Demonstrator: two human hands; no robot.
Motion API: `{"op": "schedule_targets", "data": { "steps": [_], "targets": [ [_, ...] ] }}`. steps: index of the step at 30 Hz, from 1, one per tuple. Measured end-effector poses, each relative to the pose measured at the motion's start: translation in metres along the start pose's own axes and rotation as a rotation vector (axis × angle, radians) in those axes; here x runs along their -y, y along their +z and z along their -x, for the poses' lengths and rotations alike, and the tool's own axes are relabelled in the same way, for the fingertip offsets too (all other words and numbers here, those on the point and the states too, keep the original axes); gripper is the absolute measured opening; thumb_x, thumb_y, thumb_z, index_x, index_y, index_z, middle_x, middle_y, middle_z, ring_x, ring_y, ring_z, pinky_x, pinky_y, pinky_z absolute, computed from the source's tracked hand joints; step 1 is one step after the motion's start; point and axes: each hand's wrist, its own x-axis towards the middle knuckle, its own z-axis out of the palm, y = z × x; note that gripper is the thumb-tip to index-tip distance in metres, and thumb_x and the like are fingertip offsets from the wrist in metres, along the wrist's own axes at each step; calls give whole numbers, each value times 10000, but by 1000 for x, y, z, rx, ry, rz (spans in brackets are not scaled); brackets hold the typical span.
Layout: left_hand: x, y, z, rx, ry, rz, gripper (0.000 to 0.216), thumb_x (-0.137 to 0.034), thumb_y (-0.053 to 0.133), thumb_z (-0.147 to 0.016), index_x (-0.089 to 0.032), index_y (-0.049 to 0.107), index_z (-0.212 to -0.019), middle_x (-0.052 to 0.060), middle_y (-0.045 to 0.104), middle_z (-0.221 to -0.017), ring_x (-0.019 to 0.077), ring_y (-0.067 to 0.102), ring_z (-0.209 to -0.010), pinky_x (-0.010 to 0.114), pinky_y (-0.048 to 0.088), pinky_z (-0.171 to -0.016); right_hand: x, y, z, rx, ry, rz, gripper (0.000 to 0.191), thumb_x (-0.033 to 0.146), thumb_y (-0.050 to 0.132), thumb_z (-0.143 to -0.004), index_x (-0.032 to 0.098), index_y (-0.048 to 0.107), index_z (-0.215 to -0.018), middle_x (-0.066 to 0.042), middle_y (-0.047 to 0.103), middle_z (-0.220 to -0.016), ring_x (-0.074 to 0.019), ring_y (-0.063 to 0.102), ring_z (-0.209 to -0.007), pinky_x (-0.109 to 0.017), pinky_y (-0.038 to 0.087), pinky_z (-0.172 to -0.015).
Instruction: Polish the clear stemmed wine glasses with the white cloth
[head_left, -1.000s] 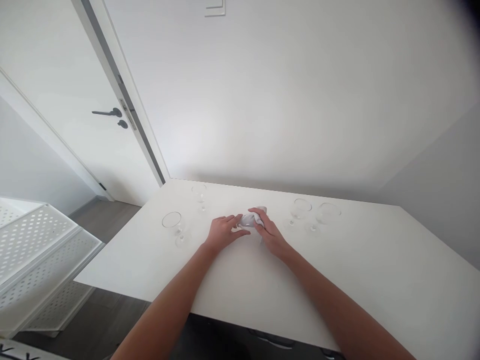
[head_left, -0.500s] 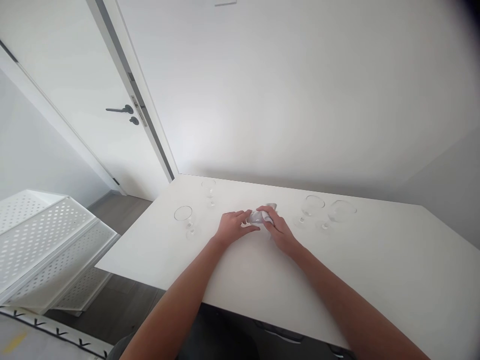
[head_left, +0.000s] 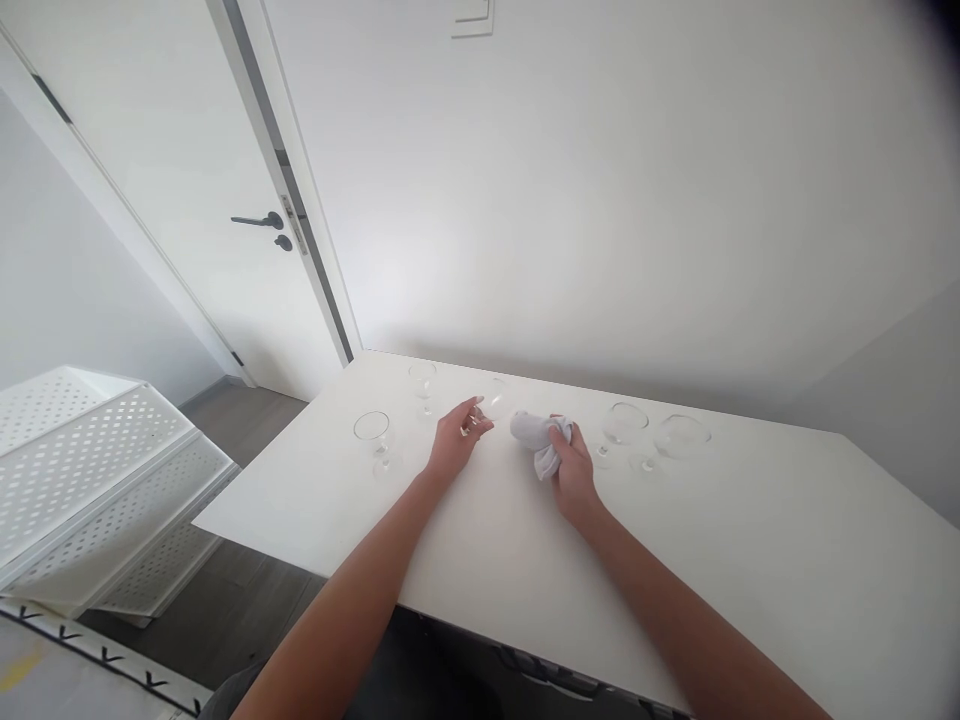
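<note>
My left hand point(head_left: 454, 440) pinches the stem of a clear wine glass point(head_left: 491, 398) that stands near the middle of the white table point(head_left: 735, 560). My right hand point(head_left: 571, 468) is closed round a bunched grey-white cloth point(head_left: 534, 432), a short way right of that glass. The two hands are apart. Two more glasses stand to the left, the near left glass point(head_left: 373, 436) and the far left glass point(head_left: 422, 383). Two others stand to the right, the inner right glass point(head_left: 622, 428) and the outer right glass point(head_left: 679, 440).
The table meets a white wall at the back. A white door with a dark handle point(head_left: 259, 221) is at the left. White perforated shelves point(head_left: 82, 470) lean on the floor left of the table.
The hands were together, the cloth pressed on the glass. They have parted: the right hand drew the cloth off to the right, and the left hand stood the glass upright by its stem.
</note>
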Motion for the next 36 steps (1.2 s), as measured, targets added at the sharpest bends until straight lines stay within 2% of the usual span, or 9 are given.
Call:
{"op": "schedule_targets", "data": {
  "steps": [2,4,8,11,16,24,27,32,36],
  "targets": [
    [-4,2,4,141,22,36,386,-423,708,-910,-220,697,-1238,27,699,-972,115,619,-685,283,533,-702,-3,5,1,13,46,-102,355,501,780,-828,286,646,-1078,-29,678,-1117,-211,652,-1054,-339,564,-865],
    [-8,4,7,311,12,66,298,-469,651,-956,-188,725,-1024,23,694,-876,113,623,-646,286,526,-705,0,7,3,75,51,-178,313,506,749,-848,275,655,-1037,-35,692,-1093,-224,658,-1043,-360,570,-866],
    [-12,5,9,612,-55,205,479,-593,562,-1002,-159,664,-823,28,661,-723,132,623,-637,284,501,-677,11,4,7,230,123,-242,373,617,602,-925,249,662,-941,-60,704,-991,-252,659,-916,-395,553,-764],
    [-15,4,8,614,-98,313,518,-645,562,-988,-150,663,-871,22,643,-730,114,573,-587,274,464,-630,15,0,5,308,115,-243,461,675,497,-949,249,672,-949,-81,712,-1000,-282,664,-928,-423,542,-757],
    [-20,3,9,699,-76,359,532,-660,587,-972,-145,652,-855,24,623,-720,115,562,-593,277,455,-639,12,-1,5,371,-49,-74,373,556,753,-833,276,625,-1043,-27,698,-956,-248,652,-870,-408,532,-780],
    [-30,3,15,996,-188,390,553,-686,604,-949,-148,628,-822,43,600,-665,130,549,-562,307,456,-596,8,-4,11,598,93,-63,562,675,744,-760,252,668,-1121,-74,714,-960,-296,685,-907,-450,563,-762],
    [-32,5,17,956,-147,344,521,-645,559,-983,-159,608,-803,40,593,-663,128,520,-559,314,460,-597,11,-1,16,496,14,0,608,608,812,-705,258,651,-1174,-63,699,-978,-274,669,-874,-423,565,-738],
    [-32,13,21,669,34,-16,280,-336,513,-989,-198,551,-749,-6,592,-641,124,483,-565,298,427,-614,14,9,25,44,-408,344,567,401,889,-684,276,651,-1183,-68,684,-1146,-262,632,-1000,-419,542,-870],
    [-31,13,20,824,-30,104,320,-396,513,-1009,-189,560,-770,3,609,-663,130,563,-580,294,478,-635,15,7,19,231,-178,111,402,488,754,-804,269,627,-1115,-51,665,-1001,-234,629,-833,-393,546,-714]
  ]
}}
